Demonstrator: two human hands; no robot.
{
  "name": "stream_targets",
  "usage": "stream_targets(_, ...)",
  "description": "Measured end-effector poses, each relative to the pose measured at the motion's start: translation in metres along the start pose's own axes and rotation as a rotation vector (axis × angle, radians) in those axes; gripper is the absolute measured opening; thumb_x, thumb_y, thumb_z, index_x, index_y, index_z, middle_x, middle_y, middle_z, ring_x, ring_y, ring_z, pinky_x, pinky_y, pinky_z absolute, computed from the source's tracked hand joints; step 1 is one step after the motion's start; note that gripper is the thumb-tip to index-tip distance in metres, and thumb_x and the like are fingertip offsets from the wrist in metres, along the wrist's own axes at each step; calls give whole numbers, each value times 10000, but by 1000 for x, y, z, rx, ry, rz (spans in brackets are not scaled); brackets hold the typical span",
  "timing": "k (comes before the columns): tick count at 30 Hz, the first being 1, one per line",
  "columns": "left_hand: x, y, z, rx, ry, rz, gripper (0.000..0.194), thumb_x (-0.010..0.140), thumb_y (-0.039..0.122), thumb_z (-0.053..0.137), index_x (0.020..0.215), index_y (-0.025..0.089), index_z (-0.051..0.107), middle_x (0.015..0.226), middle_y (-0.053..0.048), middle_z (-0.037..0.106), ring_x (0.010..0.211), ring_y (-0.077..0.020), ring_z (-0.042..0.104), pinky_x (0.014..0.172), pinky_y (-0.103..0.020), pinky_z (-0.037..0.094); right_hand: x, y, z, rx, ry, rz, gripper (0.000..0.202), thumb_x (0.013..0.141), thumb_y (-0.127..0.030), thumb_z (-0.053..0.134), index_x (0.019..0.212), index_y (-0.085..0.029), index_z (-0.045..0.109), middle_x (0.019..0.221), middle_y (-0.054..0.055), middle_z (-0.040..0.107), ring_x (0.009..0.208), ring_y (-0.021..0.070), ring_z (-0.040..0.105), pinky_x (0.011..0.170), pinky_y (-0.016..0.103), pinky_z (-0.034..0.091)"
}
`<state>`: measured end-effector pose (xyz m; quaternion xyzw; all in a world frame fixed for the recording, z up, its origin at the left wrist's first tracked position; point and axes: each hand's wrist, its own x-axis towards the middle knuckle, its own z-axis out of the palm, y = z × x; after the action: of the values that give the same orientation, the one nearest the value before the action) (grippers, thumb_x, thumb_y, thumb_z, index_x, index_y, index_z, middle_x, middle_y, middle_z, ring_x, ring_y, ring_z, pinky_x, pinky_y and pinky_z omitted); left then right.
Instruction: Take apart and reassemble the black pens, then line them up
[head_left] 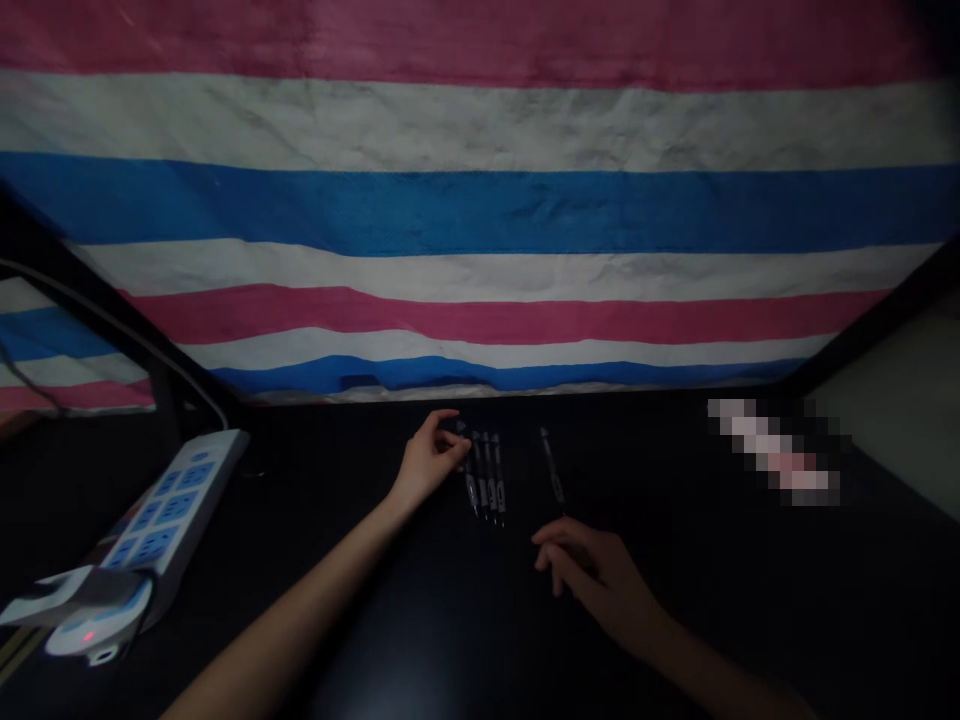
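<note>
My left hand (431, 460) is at the upper end of a dark pen (471, 488), its thumb and fingers around the pen's top and partly hiding it. Close to the right of that pen, more dark pens (492, 480) lie side by side in a row, tips toward me. A single pen (553, 468) lies apart from them, slightly slanted. My right hand (589, 568) hovers just below this pen's near tip, fingers loosely bent and apart, with nothing visible in them.
The pens lie on a black tabletop (420, 620). To the left stands a white power strip (176, 510) with a plugged-in adapter and cables. A striped sheet (480, 210) hangs behind the table. A pixelated patch covers something at the right.
</note>
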<state>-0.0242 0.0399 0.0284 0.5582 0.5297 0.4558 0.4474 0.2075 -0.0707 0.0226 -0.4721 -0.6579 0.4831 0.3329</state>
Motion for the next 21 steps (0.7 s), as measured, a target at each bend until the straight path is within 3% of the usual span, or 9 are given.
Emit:
stream_targets(3, 7, -6, 2, 51, 30, -25, 404, 643, 194, 731, 1027, 186, 602, 748, 16, 608, 499, -116, 601, 443, -227, 525, 3, 3, -10, -151, 83, -41, 185, 910, -270, 447, 988, -212, 604, 796, 6, 670, 596, 114, 622, 560, 234, 496)
stream_targets(6, 1, -8, 3, 72, 59, -32, 373, 631, 177, 737, 987, 176, 628, 836, -20, 619, 499, -108, 608, 431, -221, 526, 7, 6, -22, -478, 164, -179, 255, 904, -187, 421, 1101, -213, 580, 980, 51, 688, 787, 168, 653, 684, 304, 539)
stream_targets(9, -17, -6, 0, 69, 37, -46, 371, 674, 216, 710, 1032, 174, 619, 913, -44, 619, 522, -117, 626, 471, -264, 559, 12, 14, -30, -880, 93, -361, 579, 794, 30, 355, 1300, -225, 475, 1292, 61, 579, 1125, 250, 545, 855, 425, 513)
stream_targets(12, -43, 3, -3, 57, 1, -59, 342, 714, 261, 672, 1038, 174, 603, 939, -43, 599, 545, -121, 623, 478, -280, 564, 15, 24, -31, -1153, 0, -462, 727, 693, 100, 350, 1342, -213, 448, 1386, 49, 503, 1181, 300, 492, 842, 490, 512)
stream_targets(16, -77, 15, 6, -4, -93, -69, 277, 745, 274, 651, 1000, 170, 615, 910, -50, 604, 576, -122, 605, 454, -245, 538, 16, 31, -29, -1216, -16, -560, 546, 738, 64, 422, 1220, -155, 558, 1245, 98, 613, 1068, 283, 565, 812, 465, 524)
stream_targets(21, -101, 15, 26, -102, -264, -47, 226, 803, 303, 619, 985, 171, 629, 792, -33, 600, 522, -97, 562, 428, -200, 501, 16, 28, -29, -1078, 37, -675, 371, 819, 9, 440, 1090, -165, 625, 1090, 100, 673, 979, 239, 610, 816, 416, 530)
